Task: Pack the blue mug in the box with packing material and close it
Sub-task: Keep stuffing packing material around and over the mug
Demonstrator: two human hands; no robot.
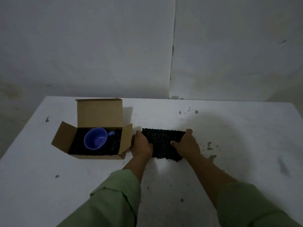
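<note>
We grip the black sheet by its ends, left hand and right hand curled on it, right of the box holding the mug; no writing legible.

You will find nothing to read here: no word, label, brand, number or sign shows on any surface. The brown cardboard box at centre left of the frame has plain flaps, and the blue mug inside it carries no print.
</note>
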